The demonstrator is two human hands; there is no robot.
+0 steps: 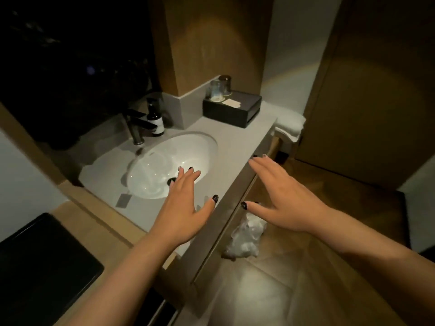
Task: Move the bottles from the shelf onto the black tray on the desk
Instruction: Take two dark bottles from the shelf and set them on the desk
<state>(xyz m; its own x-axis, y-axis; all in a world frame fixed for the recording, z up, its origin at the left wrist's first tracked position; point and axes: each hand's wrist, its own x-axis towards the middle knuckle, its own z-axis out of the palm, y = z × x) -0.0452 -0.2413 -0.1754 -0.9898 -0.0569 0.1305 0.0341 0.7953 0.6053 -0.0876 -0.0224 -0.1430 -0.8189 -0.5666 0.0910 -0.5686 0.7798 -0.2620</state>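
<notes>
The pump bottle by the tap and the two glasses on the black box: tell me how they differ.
The pump bottle is dark with a pale label; the glasses are clear. The pump bottle stands on the counter beside the tap; the glasses sit raised on the black box. The pump bottle is taller and narrower. Both stand upright.

Sink (150, 175): white oval basin set into the grey counter (240, 147), dark drain at its near side.
Faucet (135, 124): dark, behind the basin.
Box (231, 109): black, at the counter's far right end, a small pale card on top.
Glasses (217, 90): two, standing on the box (whether upside down is unclear).
Towel (290, 124): white, folded, just past the counter's right end.
Plastic bag (246, 236): crumpled, clear, on the brown tiled floor (270, 290) below the counter edge.
Door (376, 90): wooden, at right.
</notes>
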